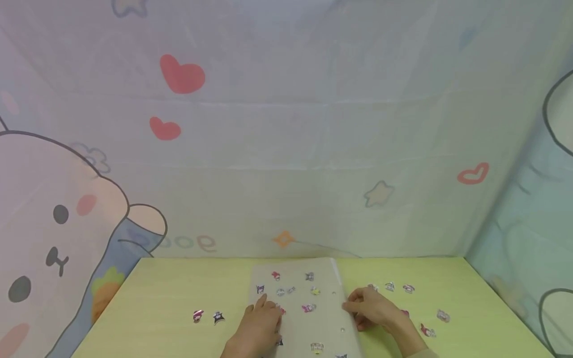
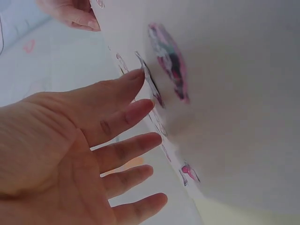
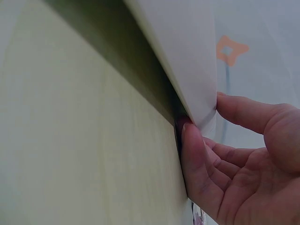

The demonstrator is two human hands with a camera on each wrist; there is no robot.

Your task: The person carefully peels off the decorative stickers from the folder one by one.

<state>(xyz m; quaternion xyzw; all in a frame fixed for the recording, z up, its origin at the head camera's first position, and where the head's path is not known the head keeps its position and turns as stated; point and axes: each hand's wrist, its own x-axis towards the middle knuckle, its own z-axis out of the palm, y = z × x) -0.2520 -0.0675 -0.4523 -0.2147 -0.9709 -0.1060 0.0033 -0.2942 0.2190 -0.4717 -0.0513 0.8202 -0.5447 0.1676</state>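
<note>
A white sheet (image 1: 330, 323), dotted with small cartoon stickers (image 1: 309, 308), lies in the middle of the table in the head view. My right hand (image 1: 373, 308) pinches its right edge. In the right wrist view, the thumb is on top and the index finger (image 3: 194, 147) is under the raised edge. My left hand (image 1: 257, 325) is over the sheet's left side, close to a pink sticker. Its fingers are straight and spread in the left wrist view, with the thumb tip (image 2: 136, 75) right by a sticker.
Loose stickers lie on the yellow table (image 1: 165, 298): a dark one (image 1: 218, 317) and a red one (image 1: 198, 315) at left, several more, such as a red-and-white one (image 1: 427, 330), at right. A printed cloth backdrop (image 1: 286, 149) stands behind the table.
</note>
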